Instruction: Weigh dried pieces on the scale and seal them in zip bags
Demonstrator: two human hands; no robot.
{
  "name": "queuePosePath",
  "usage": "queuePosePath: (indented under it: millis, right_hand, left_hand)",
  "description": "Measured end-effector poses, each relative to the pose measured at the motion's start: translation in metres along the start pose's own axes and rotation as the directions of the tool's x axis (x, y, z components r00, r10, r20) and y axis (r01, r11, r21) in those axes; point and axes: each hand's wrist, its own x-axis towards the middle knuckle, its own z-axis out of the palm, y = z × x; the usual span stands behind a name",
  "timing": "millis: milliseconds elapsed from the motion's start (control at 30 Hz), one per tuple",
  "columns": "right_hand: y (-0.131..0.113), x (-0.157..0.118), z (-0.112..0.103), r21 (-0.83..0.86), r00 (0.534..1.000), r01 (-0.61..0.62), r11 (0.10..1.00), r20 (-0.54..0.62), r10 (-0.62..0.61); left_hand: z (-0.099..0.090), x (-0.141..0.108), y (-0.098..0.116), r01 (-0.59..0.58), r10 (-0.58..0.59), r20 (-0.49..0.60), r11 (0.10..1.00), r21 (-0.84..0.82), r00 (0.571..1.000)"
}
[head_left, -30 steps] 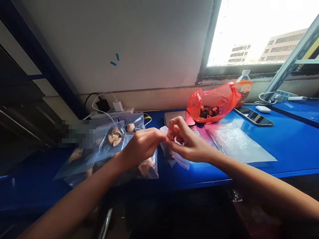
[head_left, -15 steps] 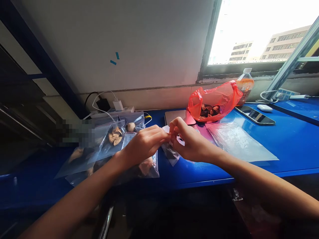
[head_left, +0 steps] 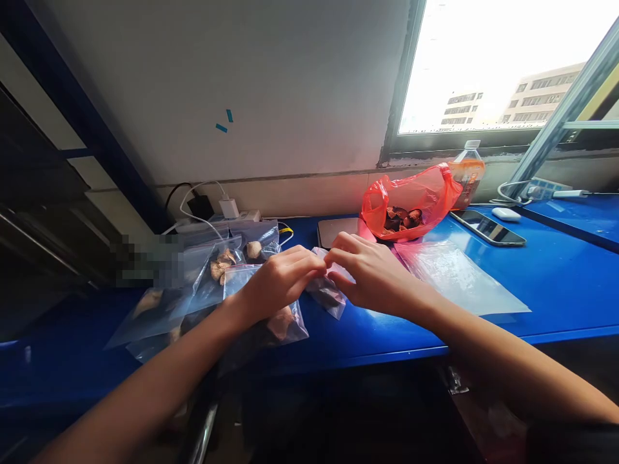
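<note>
A small clear zip bag point(head_left: 327, 298) with something dark in it hangs between my hands, just above the blue table. My left hand point(head_left: 285, 277) is closed on the bag's upper left edge, thumb under the fingers. My right hand point(head_left: 374, 274) is at the bag's top edge, its bent fingers over the plastic and its thumb a little below; the fingertips of both hands nearly meet. Left of them lie several clear zip bags holding pale brown dried pieces point(head_left: 222, 263). One bag with a brownish piece point(head_left: 280, 322) lies partly under my left hand.
A red plastic bag point(head_left: 425, 200) with dark brown pieces stands at the back, beside an orange drink bottle point(head_left: 468, 173). A stack of flat clear bags point(head_left: 464, 277) lies right of my hands. A phone point(head_left: 488, 228), white earphone case point(head_left: 506, 214) and chargers point(head_left: 229, 207) are near the wall.
My right thumb and fingers have spread from a tight pinch near the left fingertips. The small bag stays between my hands. The whole view has shifted slightly.
</note>
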Motion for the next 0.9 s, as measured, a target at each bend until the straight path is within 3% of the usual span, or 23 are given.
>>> queuePosePath:
  millis: [133, 300, 467, 633, 767, 833, 900]
  right_hand:
    - [-0.002, -0.005, -0.011, -0.207, 0.998, 0.066, 0.976, 0.030, -0.061]
    - [0.015, -0.014, -0.024, -0.245, 0.998, 0.064, 0.967, 0.022, -0.060]
    - [0.037, -0.019, -0.039, -0.072, 0.998, 0.001, 0.997, -0.061, -0.006]
    - [0.025, -0.014, -0.040, 0.273, 0.994, 0.020, 0.962, -0.108, 0.010]
    - [-0.007, -0.005, -0.018, 0.688, 0.990, -0.028, 0.725, -0.080, 0.114]
    - [-0.020, -0.002, -0.009, 0.822, 0.992, -0.054, 0.568, -0.022, 0.126]
    - [-0.027, 0.000, -0.003, 0.913, 0.983, -0.044, 0.405, -0.031, 0.178]
  left_hand:
    - [0.001, 0.001, 0.001, -0.023, 0.023, -0.004, 0.999, 0.041, 1.000]
    - [0.000, -0.001, -0.003, 0.042, -0.042, -0.069, 0.999, -0.006, 0.997]
    - [-0.001, -0.006, -0.014, 0.144, -0.137, -0.174, 0.989, 0.032, 0.975]
    - [0.000, -0.007, -0.012, 0.164, -0.159, -0.098, 0.986, 0.041, 0.982]
    - [0.008, -0.008, -0.004, 0.075, -0.076, -0.020, 0.995, -0.060, 0.997]
    - [0.012, -0.009, -0.001, 0.070, -0.080, -0.060, 0.985, -0.155, 0.995]
    - [0.014, -0.009, 0.000, 0.119, -0.164, -0.133, 0.949, -0.292, 0.977]
